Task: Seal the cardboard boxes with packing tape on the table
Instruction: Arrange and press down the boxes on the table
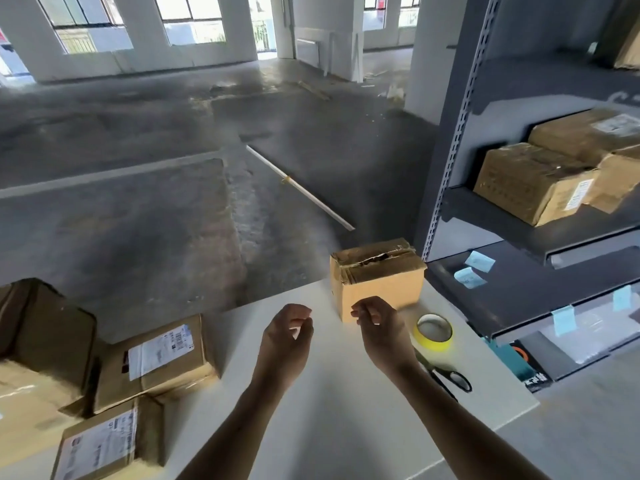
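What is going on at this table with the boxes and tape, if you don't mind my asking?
A person stands at a white table. The left hand and right hand hover over it with fingers curled as if pinching something; whether a clear strip of tape runs between them cannot be told. A small cardboard box stands just beyond them at the far edge, its top seam ragged. A yellow tape roll and scissors lie beside the right hand, untouched.

The cardboard box (pixel 379 282) is matt and scuffed, tape roll (pixel 434 332) glossy, table (pixel 329 393) smooth white, shelving (pixel 519 296) grey metal.
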`<action>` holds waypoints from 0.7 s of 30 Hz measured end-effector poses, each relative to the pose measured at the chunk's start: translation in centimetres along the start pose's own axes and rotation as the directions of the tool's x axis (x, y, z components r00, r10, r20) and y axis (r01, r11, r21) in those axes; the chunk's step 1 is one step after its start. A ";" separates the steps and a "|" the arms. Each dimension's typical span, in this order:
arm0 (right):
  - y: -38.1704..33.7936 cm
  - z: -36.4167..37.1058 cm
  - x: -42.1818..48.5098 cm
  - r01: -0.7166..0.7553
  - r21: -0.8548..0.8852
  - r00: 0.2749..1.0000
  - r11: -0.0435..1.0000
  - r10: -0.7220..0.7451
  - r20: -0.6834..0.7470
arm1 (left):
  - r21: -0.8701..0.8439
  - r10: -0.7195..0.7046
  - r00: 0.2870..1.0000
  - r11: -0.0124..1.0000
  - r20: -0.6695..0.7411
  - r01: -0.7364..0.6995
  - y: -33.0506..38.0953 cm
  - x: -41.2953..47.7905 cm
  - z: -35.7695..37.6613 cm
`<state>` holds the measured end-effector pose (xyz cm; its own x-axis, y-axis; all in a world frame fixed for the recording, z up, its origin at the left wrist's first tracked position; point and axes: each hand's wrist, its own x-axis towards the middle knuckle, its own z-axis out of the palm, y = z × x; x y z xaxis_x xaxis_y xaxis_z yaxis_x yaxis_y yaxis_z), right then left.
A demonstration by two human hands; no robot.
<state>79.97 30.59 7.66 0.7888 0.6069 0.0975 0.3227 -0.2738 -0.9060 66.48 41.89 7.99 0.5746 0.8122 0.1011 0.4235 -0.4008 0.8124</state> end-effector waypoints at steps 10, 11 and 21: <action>1.1 -1.2 5.2 -0.009 -0.210 0.998 0.978 -0.005 -0.062 | 0.004 0.023 0.968 1.000 0.250 -0.025 -0.5 6.9 3.3; 1.4 -1.3 5.6 -0.018 -0.217 0.998 0.976 0.005 -0.063 | 0.017 0.021 0.963 1.000 0.270 -0.027 -0.5 7.4 3.7; 5.4 -2.3 12.0 0.021 -0.305 0.998 0.952 -0.039 -0.051 | 0.177 0.068 0.940 0.975 0.334 -0.133 0.2 12.7 8.1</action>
<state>92.39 34.68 4.86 0.8014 0.5780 0.1536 0.4837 -0.4753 -0.7350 79.53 48.64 4.78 0.8027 0.5950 -0.0414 0.4605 -0.5743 0.6769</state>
